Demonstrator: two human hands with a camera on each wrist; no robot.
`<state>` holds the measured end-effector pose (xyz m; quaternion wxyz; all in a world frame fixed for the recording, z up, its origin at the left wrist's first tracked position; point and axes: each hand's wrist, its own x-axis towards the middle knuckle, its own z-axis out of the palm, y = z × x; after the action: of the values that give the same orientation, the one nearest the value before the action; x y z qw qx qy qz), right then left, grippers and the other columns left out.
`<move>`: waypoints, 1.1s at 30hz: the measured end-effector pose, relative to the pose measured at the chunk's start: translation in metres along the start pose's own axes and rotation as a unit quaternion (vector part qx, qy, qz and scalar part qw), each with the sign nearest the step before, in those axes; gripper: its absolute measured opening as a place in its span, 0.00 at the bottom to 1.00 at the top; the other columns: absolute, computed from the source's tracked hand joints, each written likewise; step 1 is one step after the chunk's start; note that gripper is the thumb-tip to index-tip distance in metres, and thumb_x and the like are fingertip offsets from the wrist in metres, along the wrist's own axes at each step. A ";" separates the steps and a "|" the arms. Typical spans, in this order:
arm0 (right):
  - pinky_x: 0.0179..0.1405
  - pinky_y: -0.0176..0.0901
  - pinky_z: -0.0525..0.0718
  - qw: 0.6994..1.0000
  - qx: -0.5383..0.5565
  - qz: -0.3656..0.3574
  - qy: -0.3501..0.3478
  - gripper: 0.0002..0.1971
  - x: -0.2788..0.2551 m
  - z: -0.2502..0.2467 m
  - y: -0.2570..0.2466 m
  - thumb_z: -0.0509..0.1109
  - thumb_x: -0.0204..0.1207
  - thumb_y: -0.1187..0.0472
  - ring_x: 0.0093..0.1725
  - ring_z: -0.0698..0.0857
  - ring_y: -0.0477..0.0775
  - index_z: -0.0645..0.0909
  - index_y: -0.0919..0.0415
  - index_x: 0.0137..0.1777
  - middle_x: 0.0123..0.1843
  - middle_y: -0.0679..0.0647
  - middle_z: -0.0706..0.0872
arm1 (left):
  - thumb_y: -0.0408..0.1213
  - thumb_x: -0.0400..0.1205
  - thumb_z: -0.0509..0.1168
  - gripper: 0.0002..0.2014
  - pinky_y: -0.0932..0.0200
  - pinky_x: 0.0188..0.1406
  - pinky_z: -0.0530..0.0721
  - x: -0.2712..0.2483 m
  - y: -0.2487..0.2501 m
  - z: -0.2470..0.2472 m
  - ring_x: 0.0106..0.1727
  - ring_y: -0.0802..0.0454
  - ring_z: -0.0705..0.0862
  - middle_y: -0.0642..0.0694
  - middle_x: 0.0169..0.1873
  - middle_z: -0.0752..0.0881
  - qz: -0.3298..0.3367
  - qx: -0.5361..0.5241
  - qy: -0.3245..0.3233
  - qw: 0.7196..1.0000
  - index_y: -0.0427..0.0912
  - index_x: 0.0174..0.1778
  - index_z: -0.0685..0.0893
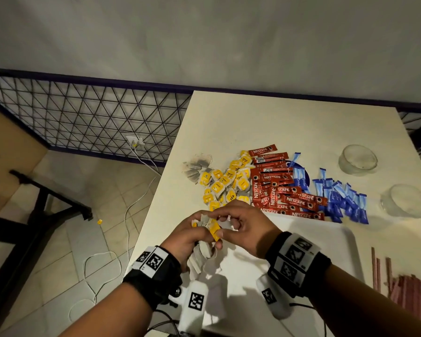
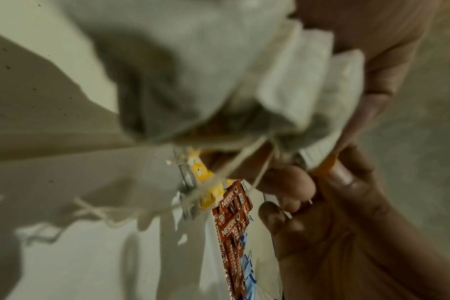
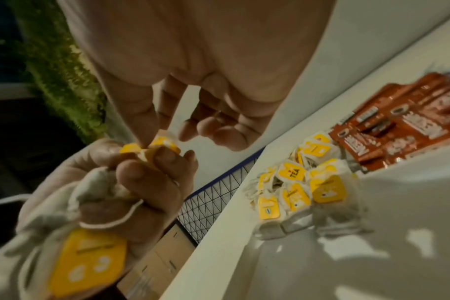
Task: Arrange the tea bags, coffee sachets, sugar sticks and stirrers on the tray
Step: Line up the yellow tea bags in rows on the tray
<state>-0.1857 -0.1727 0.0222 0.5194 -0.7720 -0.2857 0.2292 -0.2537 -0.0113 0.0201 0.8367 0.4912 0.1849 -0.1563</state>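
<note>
My left hand (image 1: pixel 204 237) grips a bunch of tea bags (image 1: pixel 204 254) with yellow tags over the near left corner of the white tray (image 1: pixel 321 242). My right hand (image 1: pixel 223 221) meets it from the right. In the right wrist view its thumb and forefinger pinch a yellow tag (image 3: pixel 162 142) at the top of the bunch (image 3: pixel 46 221). The left wrist view is filled by the hanging bags (image 2: pixel 193 71) and strings. Beyond the hands lie a loose pile of tea bags (image 1: pixel 224 183), red coffee sachets (image 1: pixel 282 190) and blue sugar sticks (image 1: pixel 340 198). Brown stirrers (image 1: pixel 399 280) lie right of the tray.
Two glass bowls (image 1: pixel 357 159) (image 1: pixel 405 200) stand at the table's far right. The table's left edge (image 1: pixel 156 205) drops to a tiled floor with a white cable (image 1: pixel 127 215) and a fallen yellow tag (image 1: pixel 99 221). A wire mesh fence (image 1: pixel 95 117) runs behind.
</note>
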 end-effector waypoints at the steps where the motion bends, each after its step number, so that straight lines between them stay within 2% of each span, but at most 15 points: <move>1: 0.42 0.27 0.74 1.000 -0.013 -0.007 -0.004 0.21 -0.001 -0.001 -0.003 0.78 0.71 0.63 0.42 0.77 0.42 0.83 0.37 0.56 0.47 0.39 0.78 | 0.27 0.54 0.70 0.28 0.59 0.25 0.78 0.000 0.000 0.001 0.29 0.40 0.81 0.32 0.32 0.81 -0.001 -0.002 -0.006 1.000 0.31 0.53 0.80; 3: 0.44 0.25 0.74 1.000 -0.019 -0.023 0.007 0.21 -0.004 -0.003 -0.004 0.78 0.71 0.64 0.45 0.78 0.38 0.83 0.39 0.58 0.49 0.38 0.78 | 0.27 0.54 0.69 0.29 0.59 0.25 0.77 -0.001 0.000 0.003 0.29 0.41 0.81 0.32 0.32 0.81 -0.005 -0.007 -0.013 1.000 0.31 0.55 0.80; 5: 0.43 0.25 0.73 0.998 -0.044 -0.051 0.015 0.22 -0.005 -0.004 -0.002 0.77 0.70 0.64 0.43 0.77 0.38 0.83 0.37 0.58 0.50 0.39 0.77 | 0.28 0.55 0.68 0.30 0.59 0.26 0.76 -0.002 0.000 0.004 0.29 0.41 0.81 0.33 0.32 0.80 -0.010 -0.012 -0.020 1.000 0.32 0.57 0.78; 9: 0.49 0.22 0.71 0.991 -0.103 -0.080 -0.010 0.17 -0.008 -0.006 -0.001 0.75 0.73 0.60 0.50 0.76 0.35 0.85 0.43 0.59 0.49 0.37 0.74 | 0.30 0.57 0.69 0.24 0.60 0.27 0.76 -0.006 0.000 0.007 0.30 0.42 0.81 0.34 0.32 0.78 -0.027 -0.029 -0.036 0.999 0.33 0.50 0.78; 11: 0.49 0.19 0.69 0.989 -0.118 -0.092 -0.003 0.13 -0.009 -0.009 -0.004 0.75 0.73 0.61 0.51 0.75 0.32 0.86 0.48 0.57 0.49 0.38 0.74 | 0.31 0.59 0.73 0.22 0.61 0.26 0.76 -0.006 0.000 0.009 0.29 0.43 0.82 0.35 0.31 0.79 -0.047 -0.056 -0.045 0.996 0.35 0.49 0.79; 14: 0.47 0.19 0.68 0.988 -0.129 -0.085 0.012 0.10 -0.010 -0.012 -0.009 0.77 0.71 0.63 0.49 0.74 0.30 0.85 0.53 0.50 0.49 0.43 0.76 | 0.38 0.56 0.83 0.25 0.61 0.25 0.78 -0.004 -0.002 0.012 0.28 0.42 0.83 0.36 0.32 0.81 -0.074 -0.115 -0.045 0.990 0.36 0.46 0.83; 17: 0.48 0.21 0.68 0.989 -0.127 -0.075 0.011 0.07 -0.012 -0.013 -0.011 0.77 0.71 0.63 0.49 0.75 0.31 0.83 0.53 0.45 0.49 0.40 0.76 | 0.42 0.56 0.84 0.24 0.61 0.24 0.78 -0.002 -0.002 0.015 0.28 0.42 0.83 0.37 0.32 0.82 -0.085 -0.138 -0.038 0.986 0.36 0.42 0.84; 19: 0.47 0.29 0.72 0.992 -0.111 -0.061 0.000 0.06 -0.014 -0.013 -0.012 0.76 0.71 0.62 0.47 0.77 0.37 0.82 0.51 0.41 0.48 0.41 0.79 | 0.41 0.62 0.80 0.19 0.62 0.23 0.77 -0.002 -0.001 0.017 0.27 0.43 0.82 0.37 0.30 0.82 -0.079 -0.138 -0.016 0.987 0.36 0.42 0.83; 21: 0.39 0.35 0.72 0.996 -0.081 -0.023 -0.023 0.08 -0.016 -0.016 -0.015 0.76 0.72 0.60 0.37 0.75 0.41 0.81 0.46 0.39 0.42 0.44 0.83 | 0.38 0.66 0.76 0.13 0.64 0.21 0.76 -0.001 -0.002 0.016 0.24 0.45 0.82 0.38 0.27 0.82 -0.073 -0.140 0.013 0.987 0.37 0.40 0.82; 22: 0.35 0.35 0.70 0.997 -0.067 -0.004 -0.036 0.09 -0.018 -0.017 -0.016 0.75 0.73 0.59 0.33 0.73 0.41 0.80 0.44 0.38 0.37 0.44 0.83 | 0.38 0.66 0.75 0.11 0.65 0.20 0.76 -0.002 -0.002 0.016 0.24 0.46 0.83 0.39 0.27 0.82 -0.072 -0.142 0.022 0.987 0.38 0.37 0.83; 24: 0.34 0.32 0.69 0.998 -0.039 0.015 -0.049 0.11 -0.020 -0.019 -0.018 0.74 0.75 0.61 0.31 0.71 0.40 0.79 0.42 0.38 0.30 0.37 0.80 | 0.37 0.70 0.71 0.05 0.65 0.19 0.76 -0.003 -0.004 0.015 0.25 0.44 0.84 0.39 0.27 0.83 -0.075 -0.140 0.041 0.986 0.40 0.34 0.83; 26: 0.37 0.31 0.72 0.999 -0.006 0.018 -0.038 0.11 -0.020 -0.020 -0.021 0.73 0.76 0.63 0.33 0.73 0.38 0.79 0.44 0.41 0.32 0.36 0.79 | 0.36 0.74 0.63 0.05 0.65 0.19 0.75 -0.004 -0.006 0.012 0.25 0.42 0.84 0.38 0.31 0.84 -0.079 -0.144 0.065 0.984 0.40 0.39 0.82; 28: 0.41 0.29 0.74 0.999 0.048 0.013 -0.018 0.10 -0.018 -0.021 -0.024 0.72 0.77 0.66 0.36 0.75 0.37 0.79 0.48 0.43 0.38 0.40 0.79 | 0.35 0.73 0.62 0.07 0.65 0.20 0.74 -0.003 -0.008 0.008 0.25 0.43 0.83 0.37 0.33 0.84 -0.070 -0.148 0.085 0.983 0.39 0.43 0.81; 31: 0.45 0.32 0.78 0.995 0.094 0.016 0.001 0.11 -0.016 -0.025 -0.029 0.71 0.77 0.69 0.40 0.79 0.39 0.80 0.50 0.44 0.40 0.46 0.81 | 0.37 0.66 0.71 0.06 0.62 0.24 0.74 -0.005 -0.008 0.001 0.26 0.45 0.83 0.41 0.30 0.81 -0.050 -0.158 0.105 0.981 0.42 0.33 0.81; 33: 0.46 0.33 0.81 0.995 0.095 0.031 0.000 0.11 -0.013 -0.029 -0.030 0.70 0.78 0.69 0.41 0.81 0.38 0.81 0.49 0.46 0.41 0.45 0.83 | 0.35 0.68 0.71 0.06 0.61 0.25 0.75 -0.007 -0.003 -0.004 0.25 0.45 0.81 0.41 0.28 0.79 -0.013 -0.114 0.132 0.985 0.43 0.28 0.80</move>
<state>-0.1826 -0.1926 0.0613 0.5831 -0.7274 -0.2389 0.2715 -0.2622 -0.0082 0.0191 0.8535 0.4061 0.3169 -0.0787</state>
